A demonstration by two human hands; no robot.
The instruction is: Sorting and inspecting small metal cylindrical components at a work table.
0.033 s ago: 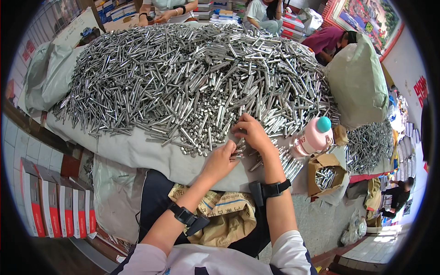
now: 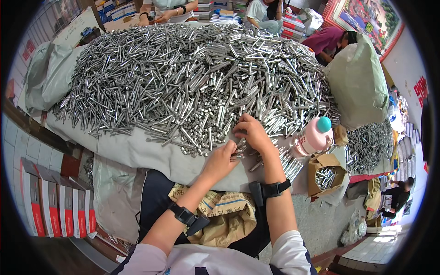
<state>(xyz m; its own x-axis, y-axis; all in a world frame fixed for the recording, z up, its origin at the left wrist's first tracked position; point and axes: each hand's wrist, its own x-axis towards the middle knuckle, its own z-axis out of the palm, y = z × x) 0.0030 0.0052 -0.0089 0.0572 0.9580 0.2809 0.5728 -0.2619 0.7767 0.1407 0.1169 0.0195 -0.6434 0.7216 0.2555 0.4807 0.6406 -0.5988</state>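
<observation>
A great heap of shiny metal rods [image 2: 151, 78] covers the cloth-topped table [image 2: 128, 151] before me. At its near side lie short, stubby metal pieces [image 2: 201, 133], mixed in with the rods. My left hand [image 2: 220, 161] is closed around a small bunch of metal rods [image 2: 240, 147], whose ends poke out past the thumb. Just beyond it and to the right, my right hand [image 2: 255, 134] has its fingers curled in at the heap's edge; what they pinch is hidden. More rods [image 2: 288, 165] lie in a loose row beside my right forearm.
Right of my arm stand a pink bottle [image 2: 314, 137] with a teal cap and an open carton [image 2: 326, 176] of metal pieces. A bulky pale sack [image 2: 360, 82] sits at the right end. Red-and-white boxes [image 2: 57, 201] stand lower left. Other people [image 2: 169, 9] sit across the table.
</observation>
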